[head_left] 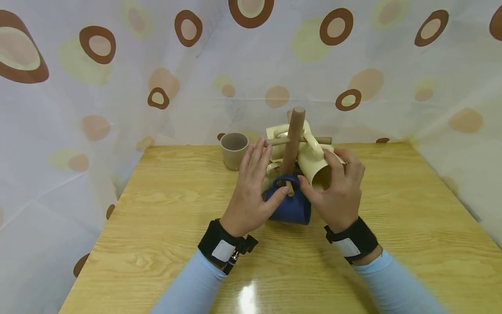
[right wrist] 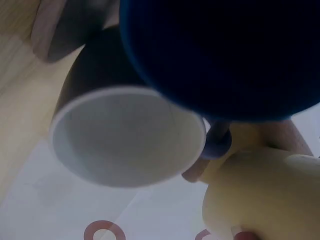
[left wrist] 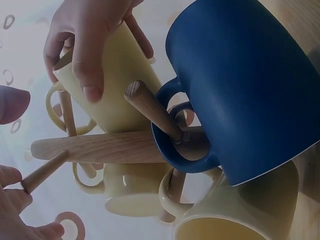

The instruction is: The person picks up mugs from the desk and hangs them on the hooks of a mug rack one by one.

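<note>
A wooden mug tree [head_left: 294, 141] stands near the back of the table with several mugs on its pegs. My right hand [head_left: 340, 194] grips a cream mug [head_left: 311, 165] on the tree's right side, thumb and fingers around its body. In the left wrist view this mug's handle is looped on a peg [left wrist: 68, 114]. My left hand [head_left: 249, 198] is at the tree's left, fingers extended, fingertips touching another peg's end [left wrist: 37, 176]. A blue mug [head_left: 289, 211] hangs by its handle in front, between my hands. Other cream mugs [left wrist: 132, 192] hang behind and low.
A grey-beige cup [head_left: 231, 152] stands upright on the wooden table [head_left: 164, 209], left of the tree. The right wrist view shows a dark mug with a pale inside [right wrist: 125, 140] under the blue one. A patterned curtain [head_left: 243, 65] hangs behind the table.
</note>
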A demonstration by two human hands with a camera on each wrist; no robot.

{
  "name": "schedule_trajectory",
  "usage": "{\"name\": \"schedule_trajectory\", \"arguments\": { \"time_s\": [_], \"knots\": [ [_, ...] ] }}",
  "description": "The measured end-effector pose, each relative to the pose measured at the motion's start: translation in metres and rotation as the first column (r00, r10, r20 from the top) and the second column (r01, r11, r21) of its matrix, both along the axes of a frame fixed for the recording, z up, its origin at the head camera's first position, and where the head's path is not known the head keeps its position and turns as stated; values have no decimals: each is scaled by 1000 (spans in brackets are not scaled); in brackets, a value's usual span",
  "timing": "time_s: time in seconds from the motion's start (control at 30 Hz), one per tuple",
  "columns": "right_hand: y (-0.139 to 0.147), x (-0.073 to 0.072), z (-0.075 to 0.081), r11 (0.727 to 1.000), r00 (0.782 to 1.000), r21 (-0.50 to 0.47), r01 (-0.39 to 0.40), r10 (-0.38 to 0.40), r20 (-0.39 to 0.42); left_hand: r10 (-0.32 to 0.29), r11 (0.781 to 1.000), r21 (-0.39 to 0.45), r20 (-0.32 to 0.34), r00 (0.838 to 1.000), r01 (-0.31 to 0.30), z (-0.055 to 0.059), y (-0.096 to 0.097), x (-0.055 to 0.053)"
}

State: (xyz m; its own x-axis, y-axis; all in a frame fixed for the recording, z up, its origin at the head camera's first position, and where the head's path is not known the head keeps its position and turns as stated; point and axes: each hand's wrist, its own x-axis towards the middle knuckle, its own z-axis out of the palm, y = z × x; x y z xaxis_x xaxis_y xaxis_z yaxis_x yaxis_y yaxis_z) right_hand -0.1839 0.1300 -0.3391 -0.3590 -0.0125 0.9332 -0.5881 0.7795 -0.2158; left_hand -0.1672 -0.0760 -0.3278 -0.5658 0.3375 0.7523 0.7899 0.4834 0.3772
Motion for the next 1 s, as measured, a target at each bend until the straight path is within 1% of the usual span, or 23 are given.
{"name": "schedule_trajectory", "arguments": {
  "time_s": [0.13, 0.23, 0.3, 0.37, 0.4, 0.47, 0.5, 0.53, 0.57, 0.6, 0.63, 0.67, 0.7, 0.73, 0.77, 0.8, 0.83, 0.9, 0.93, 1.0],
  "knots": [
    [-1, 0, -1, 999, 1000, 39, -17, 18, -21, -3, 1000, 4, -14, 1000, 3, 3, 0, -1],
    [1, 1, -1, 997, 1000, 77, -21, 22, -11, -24, 999, 46, -18, 1000, 25, 7, -4, -3],
    [2, 3, -1, 996, 1000, 87, -22, 21, 5, -35, 996, 87, -14, 999, 37, 9, -11, -7],
    [2, 5, -2, 996, 999, 81, -26, 25, 22, -41, 990, 136, -5, 999, 42, 12, -21, -15],
    [2, 5, -2, 997, 999, 75, -28, 26, 29, -29, 989, 149, 12, 999, 27, 13, -28, -21],
    [1, 7, -2, 998, 999, 59, -37, 35, 38, 9, 988, 152, 88, 996, -22, 14, -43, -37],
    [-1, 7, -2, 998, 998, 50, -45, 43, 39, 33, 989, 139, 144, 989, -53, 14, -51, -47],
    [-1, 8, -2, 998, 998, 42, -51, 49, 39, 61, 990, 109, 213, 975, -86, 15, -57, -57],
    [-1, 8, -2, 998, 998, 36, -57, 56, 39, 101, 991, 60, 292, 951, -124, 15, -62, -67],
    [-2, 9, -1, 997, 997, 26, -66, 65, 35, 147, 988, -4, 366, 919, -156, 15, -67, -77],
    [-2, 9, 0, 997, 997, 11, -76, 75, 30, 197, 980, -79, 433, 880, -181, 14, -70, -86],
    [-3, 10, 1, 996, 996, -1, -87, 87, 26, 250, 967, -159, 480, 841, -197, 13, -73, -96],
    [-3, 10, 3, 995, 995, -13, -95, 95, 23, 304, 949, -240, 520, 798, -205, 12, -74, -104],
    [-3, 11, 4, 994, 994, -24, -103, 103, 21, 357, 924, -324, 541, 762, -203, 10, -74, -113],
    [-3, 11, 6, 993, 993, -35, -113, 114, 19, 400, 897, -398, 548, 734, -192, 8, -74, -122],
    [-3, 12, 7, 991, 992, -44, -124, 125, 19, 432, 871, -461, 550, 715, -171, 7, -74, -130],
    [-2, 12, 8, 990, 991, -48, -132, 133, 25, 455, 844, -516, 543, 706, -147, 6, -73, -138],
    [-1, 13, 9, 988, 988, -49, -146, 148, 41, 474, 799, -594, 526, 706, -94, 2, -72, -154],
    [1, 13, 9, 988, 987, -49, -150, 152, 50, 472, 782, -620, 517, 714, -67, 1, -71, -162],
    [4, 14, 8, 986, 985, -50, -157, 160, 68, 464, 754, -656, 506, 727, -24, -4, -69, -175]
  ]
}}
